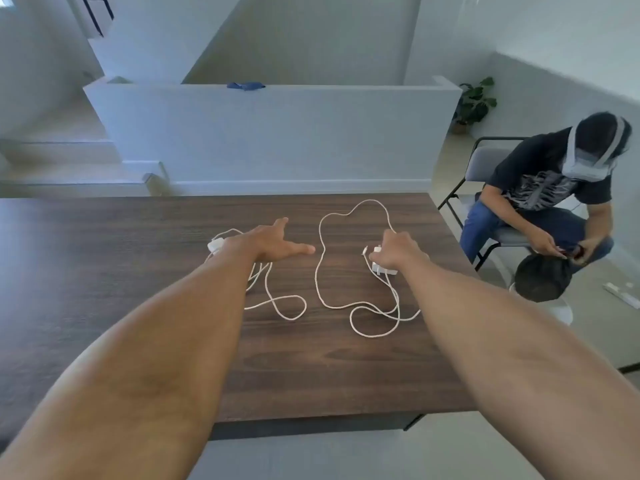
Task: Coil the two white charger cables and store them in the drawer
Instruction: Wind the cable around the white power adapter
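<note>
Two white charger cables lie loose on the dark wooden table. The left cable runs in loops from a white plug block that shows just behind my left wrist. My left hand hovers over it with fingers spread, holding nothing. The right cable makes a big open loop across the middle of the table. My right hand is closed around that cable's white adapter and the strand beside it. No drawer is in view.
A person sits on a grey chair off the table's right edge, holding something small over a black bag. A white half wall stands behind the table, with a blue cloth on top. A potted plant is far right.
</note>
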